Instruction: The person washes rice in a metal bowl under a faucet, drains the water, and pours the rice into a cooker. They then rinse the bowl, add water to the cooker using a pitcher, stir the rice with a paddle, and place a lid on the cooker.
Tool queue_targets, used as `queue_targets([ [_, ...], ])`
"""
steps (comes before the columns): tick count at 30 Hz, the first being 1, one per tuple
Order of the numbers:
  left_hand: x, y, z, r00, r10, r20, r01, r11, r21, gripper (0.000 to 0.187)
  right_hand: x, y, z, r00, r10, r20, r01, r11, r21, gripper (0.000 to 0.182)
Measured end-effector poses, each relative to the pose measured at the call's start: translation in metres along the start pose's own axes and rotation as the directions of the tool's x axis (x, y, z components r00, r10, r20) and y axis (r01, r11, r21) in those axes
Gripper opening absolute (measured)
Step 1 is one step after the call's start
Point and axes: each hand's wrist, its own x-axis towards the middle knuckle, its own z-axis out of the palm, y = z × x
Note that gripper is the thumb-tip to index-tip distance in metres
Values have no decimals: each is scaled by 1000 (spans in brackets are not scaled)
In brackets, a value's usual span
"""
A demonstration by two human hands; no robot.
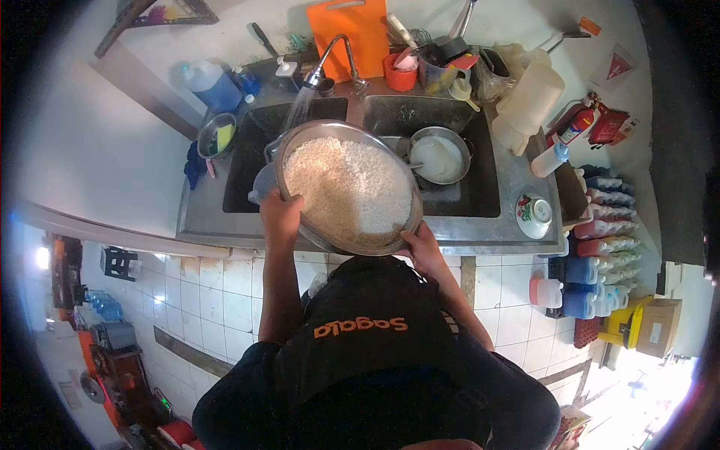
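Note:
A large metal bowl point(415, 217) of white rice grains point(349, 184) is held up over the front of the double sink, tilted. My left hand point(281, 215) grips its left rim, thumb on the inside edge. On the lower right rim, my right hand point(421, 247) is closed around the edge. Just behind the bowl, water sprays from the faucet point(313, 77) into the left basin point(251, 150). Beneath the bowl, a container point(264, 180) is partly hidden. A metal pot point(466, 157) with cloudy white liquid and a utensil stands in the right basin.
A strainer bowl point(206, 142) with a sponge sits left of the sink. Behind are an orange cutting board point(345, 37), a red cup point(400, 75) and utensil containers. A large plastic pitcher point(534, 94), bottle point(550, 160) and floral bowl point(534, 216) stand right. Several jugs point(585, 270) line the floor.

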Motion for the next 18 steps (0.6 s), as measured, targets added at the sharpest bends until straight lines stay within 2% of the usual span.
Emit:
queue_targets([
  [2,-1,-2,-1,1000,-16,1,16,1000,-10,29,1,2,1,1000,-2,3,2,1000,20,49],
  [4,0,-8,1,1000,-12,-7,11,994,-112,26,0,3,1,1000,-21,9,20,999,47,49],
  [8,-1,-9,0,1000,-11,-6,10,994,-110,24,-3,1,3,1000,-8,-2,8,1000,5,48],
  [13,3,-13,0,999,-34,37,37,997,-74,30,-6,-6,5,995,60,-76,-71,988,-140,45],
  [18,-1,-2,-2,998,-27,55,33,994,-104,31,-6,-8,5,993,81,-85,-93,985,-147,44],
])
